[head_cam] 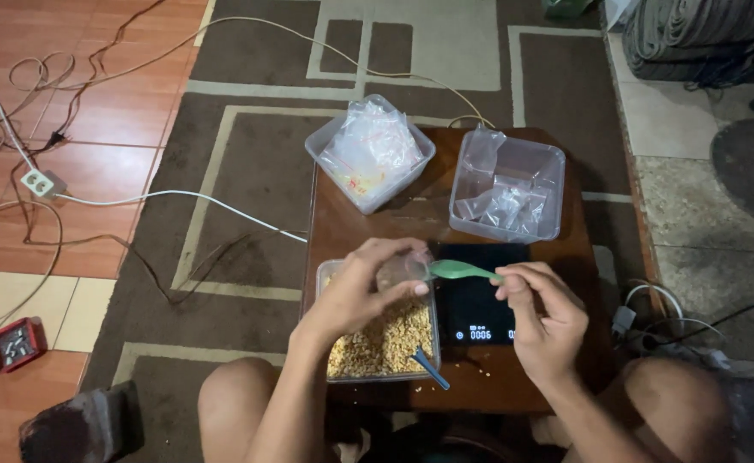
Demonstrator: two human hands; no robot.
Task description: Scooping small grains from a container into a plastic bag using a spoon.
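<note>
While the left hand (368, 287) is closed around a small clear bag (404, 268) and holds it above the grain, the right hand (542, 315) pinches the handle of a green spoon (463, 271) — the bowl of the spoon is at the mouth of the bag, between the two hands. Directly under the left hand stands a clear tray (384, 339) with yellowish crumbled grain, and a blue scoop (430, 367) leans on its near right corner. Under the spoon and beside the right hand lies a black digital scale (477, 300) with a lit display; the spoon passes over it. Beyond the hands, at the far side of the small wooden desk (343, 225), are two clear plastic boxes: the box beyond the left hand (368, 154) holds a pile of clear bags, the box beyond the right hand (507, 184) holds a few crumpled ones. Far to the left of the hands, on the floor, lie a white cable (171, 195) with a socket block (42, 183) and a small red box (17, 343).
</note>
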